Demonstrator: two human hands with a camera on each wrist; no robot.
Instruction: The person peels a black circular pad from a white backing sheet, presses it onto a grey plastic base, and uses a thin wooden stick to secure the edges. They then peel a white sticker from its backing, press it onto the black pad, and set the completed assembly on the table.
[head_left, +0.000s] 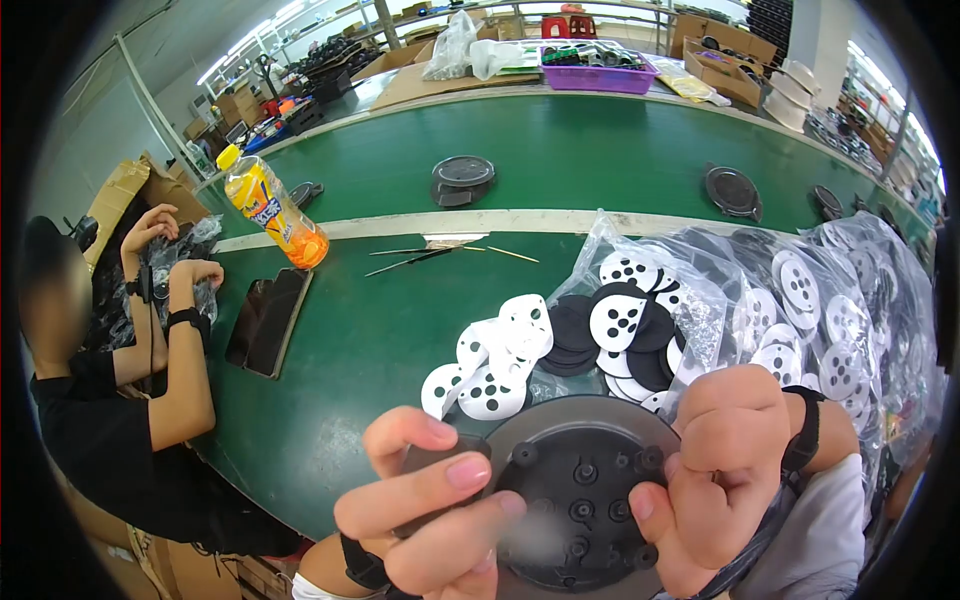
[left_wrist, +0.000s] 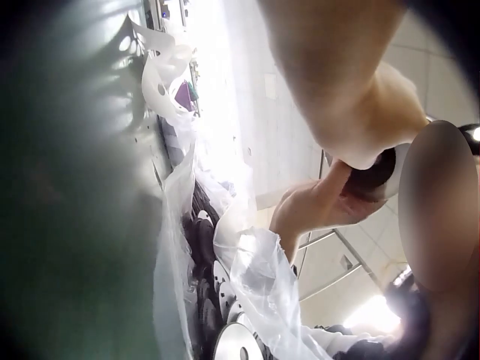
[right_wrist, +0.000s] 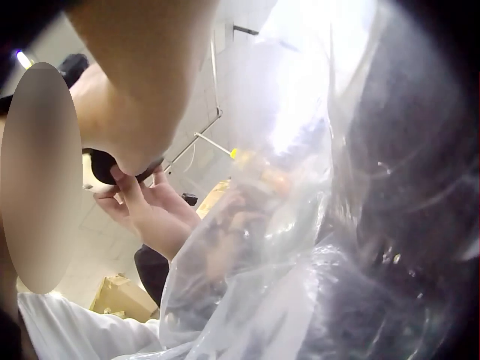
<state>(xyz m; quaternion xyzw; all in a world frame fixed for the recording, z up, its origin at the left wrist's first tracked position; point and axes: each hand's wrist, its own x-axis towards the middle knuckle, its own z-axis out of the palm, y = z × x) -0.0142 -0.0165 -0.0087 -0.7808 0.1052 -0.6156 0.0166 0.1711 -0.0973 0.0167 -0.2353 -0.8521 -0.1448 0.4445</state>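
A black round plastic housing [head_left: 582, 440] with small posts and screw holes on its facing side is held up close to the head camera. My left hand [head_left: 435, 505] grips its left side, fingers in front of a dark flat part that juts out there. On the opposite rim, my right hand [head_left: 725, 465] pinches the housing between thumb and curled fingers. Both wrist views show the housing's dark edge [left_wrist: 373, 172] between the hands, mostly hidden. Behind it lie white perforated discs [head_left: 492, 392] and black round pads [head_left: 572, 335] on the green table.
Clear plastic bags [head_left: 735, 270] of discs fill the right side. A drink bottle [head_left: 275, 210], a phone [head_left: 268, 322] and tweezers [head_left: 410, 260] lie left of centre. Black round housings [head_left: 463, 180] sit on the green strip beyond the ledge. Another person [head_left: 110, 430] sits at left.
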